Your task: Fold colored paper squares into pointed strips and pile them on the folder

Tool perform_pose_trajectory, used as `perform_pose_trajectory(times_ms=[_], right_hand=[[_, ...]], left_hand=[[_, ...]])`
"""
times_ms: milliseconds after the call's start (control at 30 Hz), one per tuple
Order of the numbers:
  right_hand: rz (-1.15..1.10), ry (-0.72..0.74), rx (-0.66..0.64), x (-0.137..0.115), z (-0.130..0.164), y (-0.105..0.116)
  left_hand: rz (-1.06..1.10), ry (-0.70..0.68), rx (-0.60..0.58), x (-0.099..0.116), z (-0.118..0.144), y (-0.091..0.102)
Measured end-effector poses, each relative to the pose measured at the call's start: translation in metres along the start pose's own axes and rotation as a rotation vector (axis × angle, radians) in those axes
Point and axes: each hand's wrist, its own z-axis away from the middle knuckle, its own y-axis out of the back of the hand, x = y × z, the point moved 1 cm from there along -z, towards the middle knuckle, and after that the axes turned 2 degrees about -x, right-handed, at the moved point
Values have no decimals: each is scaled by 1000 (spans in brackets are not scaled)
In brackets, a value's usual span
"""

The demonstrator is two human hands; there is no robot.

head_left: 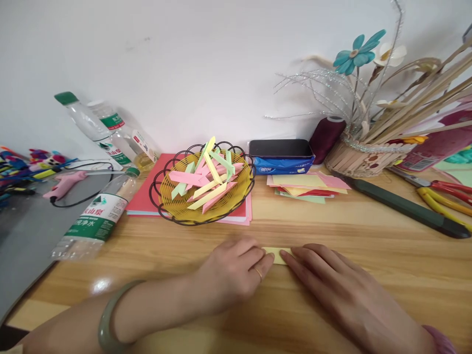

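I have both hands flat on the desk (332, 226), left hand (232, 273) and right hand (332, 280) pressing a small yellow paper (276, 254) between fingertips, fingers extended together. The wire basket (202, 184) already holds many folded strips (206, 179); unfolded sheets (308, 186) remain.

Two hands lie on the wooden tabletop (368, 231): the left hand (230, 273) and the right hand (332, 285), with one small yellow paper (275, 254) between them. Three plastic water bottles (96, 219) sit at the far left. One wire basket (202, 183) holds a heap of folded paper strips, too tangled to count. One tissue pack (282, 163), one stack of coloured sheets (308, 186), one dark thread spool (326, 138), one pink glue gun (66, 183).
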Motion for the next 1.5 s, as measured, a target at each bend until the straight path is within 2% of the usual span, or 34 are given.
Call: perform_pose_trajectory(times_ms=[100,167,333,433,600,700,1067,1167,1267,1400,1500], right_hand=[[9,21,11,0,0,0],[3,26,9,1,-1,1],[-45,7,-42,4,-1,1],[-44,4,-61,4,-1,0],[-55,12,-83,4,-3,-1],[-56,12,-84,4,-2,-1],[-132,-4,-113,6,1,-3],[-266,-75,-128,11,4,-2],[-407,-211,-86,16,7,0],[-484,-364,-4,18,7,-3],[-509,-463,2,17,4,-9]], left_hand=[[-63,-108,-23,2,3,3],[-85,-133,-66,5,5,2],[41,51,-230,5,7,-7],[69,63,-195,0,5,-6],[-20,-141,-99,-5,3,1],[-57,-185,-64,-5,3,1],[-122,-275,-59,-8,1,1],[-148,-301,-45,-6,2,0],[-156,-310,-41,-5,3,-2],[-142,-298,-28,-4,3,-3],[-130,-275,-16,-1,4,-2]])
